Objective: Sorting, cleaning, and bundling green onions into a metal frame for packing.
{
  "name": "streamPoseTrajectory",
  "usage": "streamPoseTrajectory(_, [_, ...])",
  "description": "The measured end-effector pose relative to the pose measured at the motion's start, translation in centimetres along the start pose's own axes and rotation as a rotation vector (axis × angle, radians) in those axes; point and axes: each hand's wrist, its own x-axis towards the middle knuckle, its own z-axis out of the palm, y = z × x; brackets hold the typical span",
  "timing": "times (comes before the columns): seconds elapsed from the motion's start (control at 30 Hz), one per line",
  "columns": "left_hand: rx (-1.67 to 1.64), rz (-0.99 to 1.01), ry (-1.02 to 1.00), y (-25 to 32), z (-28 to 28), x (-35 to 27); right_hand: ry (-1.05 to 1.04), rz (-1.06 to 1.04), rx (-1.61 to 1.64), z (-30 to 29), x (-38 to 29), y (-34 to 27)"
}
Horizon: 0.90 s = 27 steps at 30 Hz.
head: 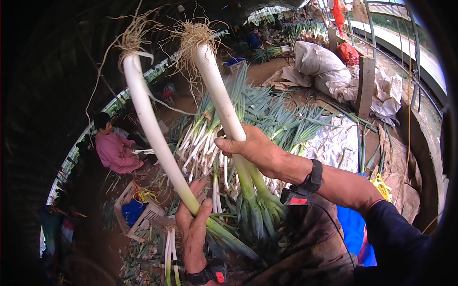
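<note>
My left hand point(193, 221) grips one large green onion point(152, 121) low on its stalk, where white turns to green. Its white shaft leans up and left, with stringy roots at the top and a thin peeled strip hanging off. My right hand point(247, 146) is closed around another thick green onion point(218, 89), roots also upward. Below that hand two green stems fan out into leaves; whether a second onion is in the grip I cannot tell. Behind both lies a broad heap of green onions point(204, 143). Two slim onions point(170, 246) lie beside my left wrist.
A person in pink point(116, 150) sits at the left. Near them stands a plastic crate point(125, 203) with blue material and yellow ties. White sacks point(322, 64) and a wooden post point(365, 87) are at upper right. A white sheet point(336, 146) lies beside the heap.
</note>
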Motion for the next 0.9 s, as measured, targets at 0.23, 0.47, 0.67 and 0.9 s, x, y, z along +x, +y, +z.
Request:
streamPoseTrajectory(0.23, [-0.265, -0.118, -0.308, -3.2, 2.8, -0.1, -0.264, 0.164, 0.217, 2.6, -2.8, -2.4])
streamPoseTrajectory(0.47, [-0.471, -0.267, -0.459, -4.2, 2.0, -1.5, -0.469, 0.292, 0.241, 1.2, -1.9, -2.0])
streamPoseTrajectory(0.67, [-0.555, -0.289, -0.537, -5.9, 2.9, -2.3, -0.557, 0.261, 0.441, 1.1, -2.4, 0.2])
streamPoseTrajectory(0.9, [-0.567, -0.303, -0.54, -5.3, 4.2, -3.0, -0.599, 0.312, 0.401, 0.5, -2.9, 0.4])
